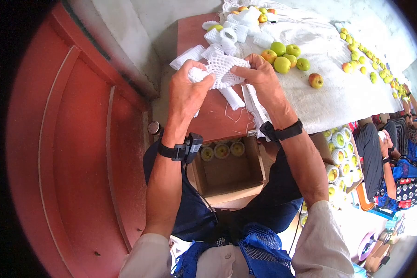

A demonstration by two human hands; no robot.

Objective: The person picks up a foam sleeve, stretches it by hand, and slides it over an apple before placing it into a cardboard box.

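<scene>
Between my two hands a white foam fruit net (223, 69) is stretched out above the table. My left hand (190, 85) pinches its left side, and my right hand (260, 76) grips the right side with thumb and fingers. Through the mesh I make out no fruit. More foam nets (228, 39) lie loose just beyond my hands, and one flattened net (231, 98) rests below them on the red table (217, 123). Right of my right hand sits a cluster of green and reddish apples (282, 64), with a single red-yellow apple (316, 80) apart from it.
A cardboard box (229, 178) holding several netted apples along its far side stands between my legs. Another box of netted apples (340, 160) is to the right. A white sheet (310, 102) covers the table's right part. Co-workers (394, 167) sit farther right; a red door (74, 139) is left.
</scene>
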